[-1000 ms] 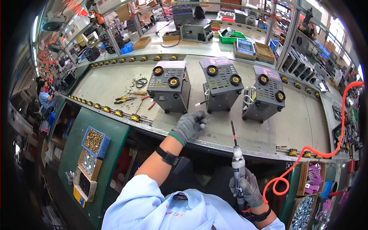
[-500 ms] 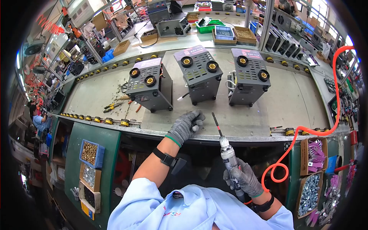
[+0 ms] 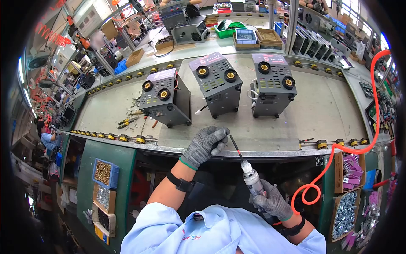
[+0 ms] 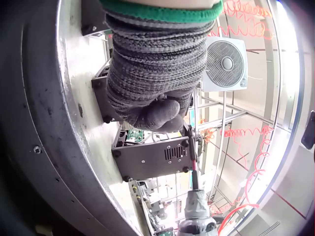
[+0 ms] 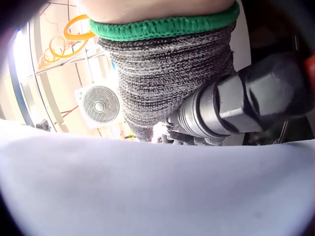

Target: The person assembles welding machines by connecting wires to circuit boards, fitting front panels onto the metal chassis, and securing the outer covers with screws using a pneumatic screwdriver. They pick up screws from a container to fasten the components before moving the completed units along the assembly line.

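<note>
My gloved left hand is above the bench's front edge, fingers curled. Its thumb and fingertips pinch at the tip of the long bit of a pneumatic screwdriver; whether a small screw sits between them I cannot tell. My gloved right hand grips the screwdriver body close to my shirt, bit pointing up and away. In the left wrist view the screwdriver meets the curled fingers. Beyond the hands stand three grey slotted machine cases, left, middle and right, each with two brass-centred black sockets.
An orange air hose loops up on the right. Pliers lie on the bench at left. Fastener boxes, one a blue bin, flank me on the left; a carton of purple parts and a box of metal pieces are right.
The left hand has drawn back from beside the cases toward the bench's edge. The screwdriver has tilted left, bringing its bit tip to the left fingertips. The head view has shifted.
</note>
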Demonstrator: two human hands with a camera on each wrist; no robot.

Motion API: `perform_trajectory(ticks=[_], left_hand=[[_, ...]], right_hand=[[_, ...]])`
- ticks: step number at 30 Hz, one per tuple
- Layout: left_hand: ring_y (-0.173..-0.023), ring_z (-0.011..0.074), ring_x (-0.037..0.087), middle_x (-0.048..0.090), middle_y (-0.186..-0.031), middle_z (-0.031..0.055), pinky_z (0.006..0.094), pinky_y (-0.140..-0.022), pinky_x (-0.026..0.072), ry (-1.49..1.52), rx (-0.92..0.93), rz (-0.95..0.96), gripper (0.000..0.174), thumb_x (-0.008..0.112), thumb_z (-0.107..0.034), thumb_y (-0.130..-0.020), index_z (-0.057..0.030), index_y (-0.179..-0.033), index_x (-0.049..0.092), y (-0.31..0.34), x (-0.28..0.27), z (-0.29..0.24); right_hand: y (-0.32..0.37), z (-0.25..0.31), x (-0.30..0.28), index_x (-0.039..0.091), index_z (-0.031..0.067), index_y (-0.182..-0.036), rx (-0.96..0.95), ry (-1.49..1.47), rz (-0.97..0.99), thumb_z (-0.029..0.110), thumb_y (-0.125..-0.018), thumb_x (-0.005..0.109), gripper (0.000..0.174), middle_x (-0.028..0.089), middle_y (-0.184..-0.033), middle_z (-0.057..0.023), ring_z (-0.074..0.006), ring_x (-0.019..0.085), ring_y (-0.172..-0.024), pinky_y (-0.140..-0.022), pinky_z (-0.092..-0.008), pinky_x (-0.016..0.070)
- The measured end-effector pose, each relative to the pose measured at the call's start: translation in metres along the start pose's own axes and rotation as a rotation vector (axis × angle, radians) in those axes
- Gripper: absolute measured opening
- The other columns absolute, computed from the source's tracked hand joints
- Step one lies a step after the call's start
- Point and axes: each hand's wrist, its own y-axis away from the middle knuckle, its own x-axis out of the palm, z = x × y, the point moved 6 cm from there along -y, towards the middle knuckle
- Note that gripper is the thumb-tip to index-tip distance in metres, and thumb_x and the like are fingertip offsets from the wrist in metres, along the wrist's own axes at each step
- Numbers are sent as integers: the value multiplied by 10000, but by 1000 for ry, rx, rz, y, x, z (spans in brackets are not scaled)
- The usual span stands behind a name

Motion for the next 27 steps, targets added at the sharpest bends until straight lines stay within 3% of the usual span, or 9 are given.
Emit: perform_trajectory(ticks=[1, 3, 6, 12, 16, 18, 22, 24, 27], left_hand=[[-526, 69, 510, 627, -825, 41, 193, -438, 381, 14, 7, 9, 395, 692, -374, -985, -1, -1102, 634, 4, 3, -4], [-520, 67, 506, 625, -823, 43, 191, -439, 375, 24, 9, 19, 419, 689, -399, -984, 2, -1093, 630, 7, 8, -8], [-511, 62, 496, 619, -817, 50, 188, -440, 370, 128, -4, 30, 444, 689, -430, -979, 0, -1063, 619, 7, 12, -5], [-500, 63, 466, 595, -786, 31, 210, -470, 368, 141, 23, 101, 467, 672, -453, -985, 7, -1062, 639, 8, 22, -8], [-505, 58, 462, 595, -773, 28, 208, -473, 361, 80, 57, 137, 459, 670, -449, -987, 3, -1063, 643, 10, 23, -10], [-507, 57, 462, 598, -770, 29, 207, -473, 359, 87, 66, 136, 452, 670, -442, -988, 2, -1069, 645, 12, 25, -11], [-494, 59, 453, 568, -717, 3, 204, -461, 349, 41, 79, 54, 421, 661, -438, -992, -18, -1003, 629, 17, 28, -19], [-498, 59, 455, 570, -723, 8, 203, -457, 350, 16, 87, 28, 419, 665, -435, -990, -17, -1004, 629, 18, 27, -22], [-504, 61, 461, 573, -732, 21, 198, -453, 353, -59, 153, 24, 397, 673, -414, -990, -19, -1013, 636, 22, 25, -29]], right_hand=[[1, -4, -2, 540, 10, -1307, -2, -3, 2, 376, -835, 789, 647, 678, -937, -72, -136, 655, -773, -698, -288, 538], [5, -7, -8, 541, -2, -1332, -42, 121, -16, 370, -820, 793, 682, 690, -1027, -108, -196, 677, -900, -831, -350, 543], [7, -7, -10, 524, -9, -1369, -22, 162, 11, 389, -821, 802, 731, 693, -1087, -140, -239, 679, -996, -914, -391, 529], [9, 19, -6, 522, -1, -1385, -96, 297, 22, 444, -824, 809, 771, 695, -1122, -152, -268, 688, -1017, -932, -396, 521], [7, 5, -7, 519, 5, -1391, -91, 176, 50, 448, -823, 808, 776, 694, -1125, -154, -268, 686, -1028, -943, -395, 518], [7, 4, -9, 528, 14, -1382, -67, 280, 14, 436, -813, 817, 765, 695, -1119, -153, -258, 686, -1025, -928, -384, 521], [8, 8, -8, 539, 22, -1368, -24, 201, 24, 393, -809, 814, 724, 692, -1122, -135, -233, 678, -1024, -914, -370, 520], [9, 18, -3, 531, 5, -1331, -58, 21, 53, 418, -823, 787, 703, 687, -906, -64, -95, 633, -720, -634, -258, 513], [10, 12, -2, 543, 8, -1305, 26, -52, 149, 508, -816, 780, 738, 694, -889, -65, -98, 636, -700, -602, -255, 503]])
